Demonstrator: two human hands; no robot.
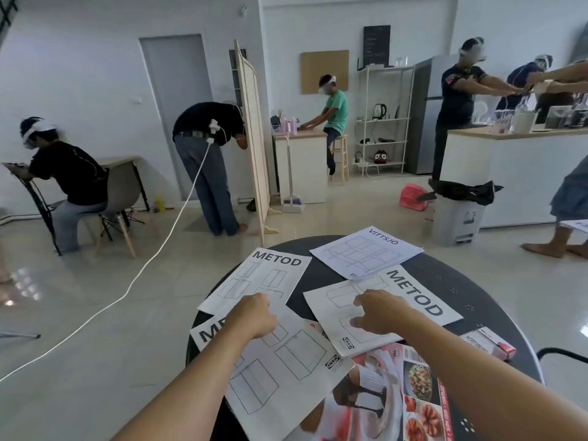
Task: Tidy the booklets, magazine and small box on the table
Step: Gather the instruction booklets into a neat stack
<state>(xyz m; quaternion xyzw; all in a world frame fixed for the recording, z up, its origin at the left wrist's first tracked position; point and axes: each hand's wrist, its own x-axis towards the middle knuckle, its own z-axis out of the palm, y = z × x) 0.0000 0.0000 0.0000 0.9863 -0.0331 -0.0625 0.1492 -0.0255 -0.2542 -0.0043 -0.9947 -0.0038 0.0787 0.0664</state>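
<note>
Nearest me, at the worktop's (477, 281) near edge, the magazine (397, 396) lies face up with a big booklet (286, 361) overlapping its left side, so the pile is loose and fanned, not squared. My left hand (251, 316) rests on that near booklet where it meets the far-left booklet (264, 278); the fingers are curled under, knuckles up, and I cannot tell whether they pinch a sheet edge or merely press down. My right hand (381, 310) lies on the middle booklet (375, 310), fingers spread and half bent, thumb out to the left, holding nothing that I can see, probably pinning the paper so it can be slid. That booklet sits askew, its lower corner over the magazine, which I take as the reason for working on it first: it has to come off before the magazine can be lifted cleanly. A fourth booklet (369, 253) lies at the far edge, its near corner touching the middle one. The box (490, 342) is by the right edge, just beside my right forearm, untouched. I judge the tidying barely begun; thin paper like this should slide easily but may buckle if pushed from one corner.
</note>
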